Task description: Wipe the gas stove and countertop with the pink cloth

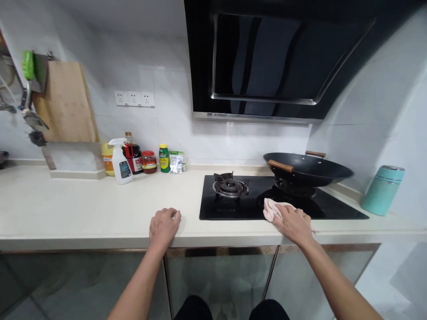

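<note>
My right hand presses a pale pink cloth against the front edge of the black glass gas cooktop. Part of the cloth sticks out left of my fingers; the rest lies hidden under the palm. My left hand rests on the white countertop left of the cooktop, its fingers curled in with nothing seen in them. The left burner is bare. On the right burner sits a large black wok with wooden handles, just behind my right hand.
A teal flask stands right of the cooktop. Against the back wall are a white spray bottle, a red-lidded jar, a green bottle and other condiments. A black range hood overhangs the cooktop. A cutting board hangs at left.
</note>
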Motion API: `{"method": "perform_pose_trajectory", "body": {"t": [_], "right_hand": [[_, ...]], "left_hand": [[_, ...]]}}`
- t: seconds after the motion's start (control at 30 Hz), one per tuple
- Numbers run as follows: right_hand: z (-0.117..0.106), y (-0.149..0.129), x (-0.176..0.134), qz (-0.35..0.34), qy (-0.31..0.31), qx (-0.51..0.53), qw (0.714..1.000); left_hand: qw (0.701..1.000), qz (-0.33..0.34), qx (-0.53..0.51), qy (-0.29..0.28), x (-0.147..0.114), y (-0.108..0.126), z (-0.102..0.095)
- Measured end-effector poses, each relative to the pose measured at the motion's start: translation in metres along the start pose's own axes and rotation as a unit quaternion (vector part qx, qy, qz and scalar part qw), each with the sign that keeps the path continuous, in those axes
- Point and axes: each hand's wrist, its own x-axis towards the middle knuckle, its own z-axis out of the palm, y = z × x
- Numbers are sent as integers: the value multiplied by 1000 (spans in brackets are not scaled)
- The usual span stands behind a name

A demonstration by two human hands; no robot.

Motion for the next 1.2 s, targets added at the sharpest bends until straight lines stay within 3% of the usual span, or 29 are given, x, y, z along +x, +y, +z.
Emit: {"method": "perform_pose_trajectory", "body": {"t": [0.17, 0.33, 0.43, 0.5, 0.6, 0.73, 0.9, 1.2], "right_hand": [[-23, -94, -18, -107, -10, 48, 993], [-42, -206, -42, -242, 9, 175, 954], [-46, -244, -53, -309, 32, 236, 921], [-45, -250, -55, -330, 41, 263, 906], [-40, -236, -51, -328, 35, 288, 899], [-30, -189, -43, -288, 60, 286, 912], [-17, -104, -32, -196, 96, 240, 946], [4, 58, 0, 12, 92, 81, 992]], "left_hand": [[1000, 7, 16, -11, 0, 2, -2], [1000, 13, 20, -14, 2, -2, -2], [1000, 18, 18, -19, 4, -6, -1], [1000, 16, 9, -23, 5, -8, -1], [999, -6, -6, -41, 8, -10, -1], [997, -28, -21, -62, 13, -12, -1], [996, -28, -40, -74, 22, -19, 2], [995, -33, -45, -87, 26, -21, 0]]}}
